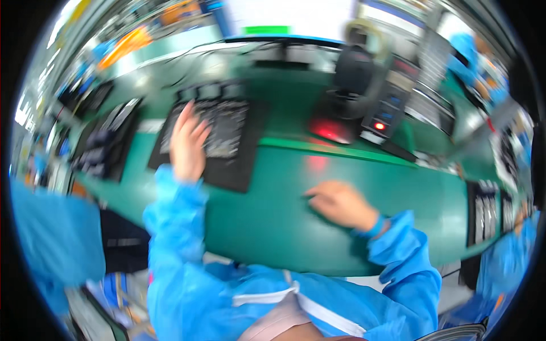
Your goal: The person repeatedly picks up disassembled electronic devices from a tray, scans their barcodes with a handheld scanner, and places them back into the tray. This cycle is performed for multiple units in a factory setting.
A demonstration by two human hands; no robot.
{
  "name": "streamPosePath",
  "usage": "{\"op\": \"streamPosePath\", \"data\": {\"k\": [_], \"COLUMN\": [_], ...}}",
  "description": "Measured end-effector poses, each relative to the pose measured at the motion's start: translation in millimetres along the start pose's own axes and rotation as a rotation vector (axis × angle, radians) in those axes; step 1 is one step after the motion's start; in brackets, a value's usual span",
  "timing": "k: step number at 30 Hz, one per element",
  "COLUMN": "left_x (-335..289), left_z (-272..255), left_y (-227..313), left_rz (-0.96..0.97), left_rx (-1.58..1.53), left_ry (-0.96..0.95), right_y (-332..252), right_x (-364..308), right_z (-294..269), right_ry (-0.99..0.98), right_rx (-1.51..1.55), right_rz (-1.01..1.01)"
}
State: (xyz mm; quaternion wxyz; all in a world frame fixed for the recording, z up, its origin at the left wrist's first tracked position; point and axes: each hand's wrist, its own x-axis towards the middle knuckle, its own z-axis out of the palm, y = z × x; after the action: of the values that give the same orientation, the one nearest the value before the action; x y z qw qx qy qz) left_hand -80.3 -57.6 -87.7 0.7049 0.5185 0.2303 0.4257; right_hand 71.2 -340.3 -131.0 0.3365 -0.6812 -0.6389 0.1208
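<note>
My left hand (pixel 189 146) is stretched out over the left part of a black foam tray (pixel 230 177), fingers extended and somewhat spread, with nothing seen in them. Rows of small, shiny clear-and-dark parts (pixel 224 128) fill the tray; blur hides their exact kind. Low over the green mat, to the right of the tray, is my right hand (pixel 344 204). Its fingers are curled together, and a small dark tip shows at them, too blurred to name.
A black stand scanner (pixel 352 71) casts red light on a dark base and the mat. Beside it is a dark device (pixel 387 111) with a glowing red light. A green strip (pixel 341 152) crosses the bench (pixel 273 227). More black trays lie left (pixel 108 139) and right (pixel 483 213); a monitor (pixel 290 17) stands behind.
</note>
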Motion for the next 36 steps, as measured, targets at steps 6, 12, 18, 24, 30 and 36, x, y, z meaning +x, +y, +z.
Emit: {"op": "streamPosePath", "data": {"k": [6, 12, 18, 24, 30, 36], "left_x": [114.4, 168.9, 150.2, 133.2, 54.2, -93.8], "left_z": [-54.7, -170.2, -177.1, -190.1, -188.0, -102.1], "left_y": [-0.8, -31.7, -60.7, -40.3, -36.3, -22.2], "left_rz": [0.218, 0.21, 0.027, -0.018, 0.011, -0.063], "left_rx": [-0.108, 1.201, 1.558, 1.443, 1.33, 1.427], "left_ry": [0.624, 0.582, 0.121, 0.162, 0.129, -0.204], "right_y": [-119.9, -122.6, -54.0, -18.8, -37.8, -41.0], "right_x": [86.0, 76.3, 106.4, 125.9, 72.5, -63.5], "right_z": [172.8, 139.8, 109.5, 114.7, 92.3, 21.2], "right_ry": [-0.517, -0.813, 0.36, 0.17, -0.117, -0.168], "right_rx": [1.122, 1.073, 0.192, 0.895, 0.704, 0.41], "right_rz": [0.121, -0.288, -0.039, 0.564, 0.471, 0.572]}}
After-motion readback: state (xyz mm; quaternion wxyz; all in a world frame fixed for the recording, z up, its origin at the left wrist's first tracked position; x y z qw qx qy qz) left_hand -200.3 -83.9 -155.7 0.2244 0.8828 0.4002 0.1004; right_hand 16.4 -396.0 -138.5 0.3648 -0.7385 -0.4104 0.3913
